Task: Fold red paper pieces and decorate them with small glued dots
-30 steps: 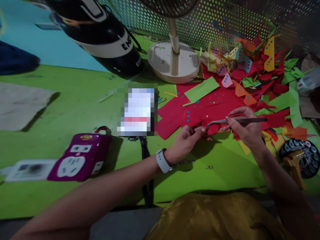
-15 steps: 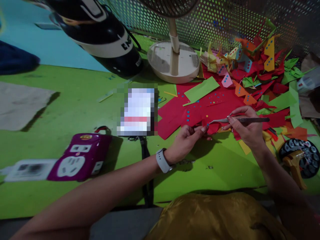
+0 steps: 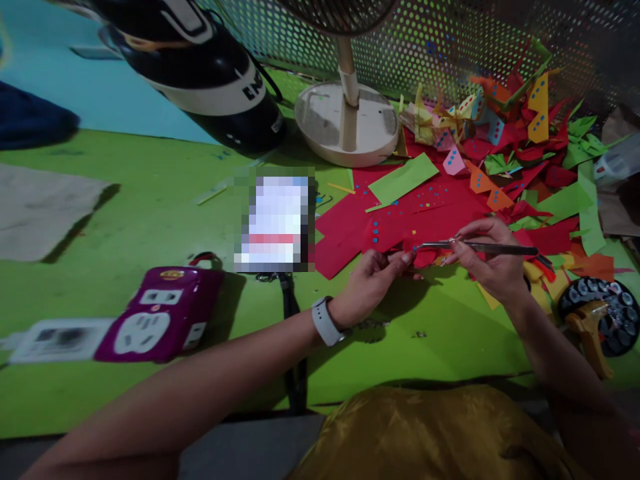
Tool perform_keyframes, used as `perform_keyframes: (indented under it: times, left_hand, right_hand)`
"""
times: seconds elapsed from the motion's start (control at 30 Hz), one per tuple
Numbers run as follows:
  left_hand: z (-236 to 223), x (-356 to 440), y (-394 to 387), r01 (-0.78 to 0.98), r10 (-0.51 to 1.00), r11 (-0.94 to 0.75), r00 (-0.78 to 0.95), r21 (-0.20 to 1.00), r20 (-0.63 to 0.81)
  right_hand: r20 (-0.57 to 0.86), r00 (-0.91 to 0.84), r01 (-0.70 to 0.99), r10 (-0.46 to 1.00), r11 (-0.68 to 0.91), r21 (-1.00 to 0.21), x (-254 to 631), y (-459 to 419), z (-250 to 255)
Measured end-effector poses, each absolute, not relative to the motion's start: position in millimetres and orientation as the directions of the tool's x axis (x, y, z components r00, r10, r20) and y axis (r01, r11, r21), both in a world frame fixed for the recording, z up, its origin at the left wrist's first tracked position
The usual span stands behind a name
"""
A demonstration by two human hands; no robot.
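A small red paper piece (image 3: 393, 241) with blue dots along it is pinched between the thumb and fingers of my left hand (image 3: 377, 273). My right hand (image 3: 487, 257) grips metal tweezers (image 3: 500, 249) between thumb and fingers. The tweezer tips point left and are at the paper by a blue dot (image 3: 415, 249), close to my left thumb; whether they touch it I cannot tell. Underneath lies a larger red sheet (image 3: 345, 223) strewn with tiny blue bits. A green paper strip (image 3: 404, 180) rests on that sheet.
Folded colored paper pieces (image 3: 500, 133) are heaped at back right. Behind stand a fan base (image 3: 325, 127) and a dark bottle (image 3: 220, 93). A blurred phone (image 3: 275, 220), purple power adapter (image 3: 160, 313) and brown paper (image 3: 45, 213) lie leftward. A round black case (image 3: 623, 317) sits far right.
The tweezers' rear end has dipped slightly and their tips have shifted a little left, nearer the blue dot. My right hand has tilted with them. My left hand has barely moved.
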State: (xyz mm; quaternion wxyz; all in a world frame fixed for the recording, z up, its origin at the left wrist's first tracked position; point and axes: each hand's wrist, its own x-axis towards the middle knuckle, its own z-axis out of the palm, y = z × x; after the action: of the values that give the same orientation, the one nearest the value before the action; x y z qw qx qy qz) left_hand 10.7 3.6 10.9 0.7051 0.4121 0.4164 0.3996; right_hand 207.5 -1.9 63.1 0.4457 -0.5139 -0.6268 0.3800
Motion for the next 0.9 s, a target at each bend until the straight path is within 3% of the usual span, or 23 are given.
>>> perform_keyframes:
  times: [0.23,0.5,0.9]
  left_hand:
    - [10.1,11.2,3.7,-0.281,0.917,0.335,0.315,0.899,-0.244]
    - [8.5,11.0,4.0,-0.271,0.92,0.321,0.318,0.907,-0.23]
    - [8.2,12.5,4.0,-0.303,0.925,0.315,0.309,0.899,-0.22]
  right_hand:
    - [0.24,-0.088,0.426,0.967,0.254,-0.869,206.3,-5.8,59.0]
    - [0.166,-0.099,0.368,0.981,0.191,-0.91,205.9,-7.9,58.8]
    - [0.19,-0.066,0.378,0.98,0.2,-0.904,204.9,-8.3,54.6]
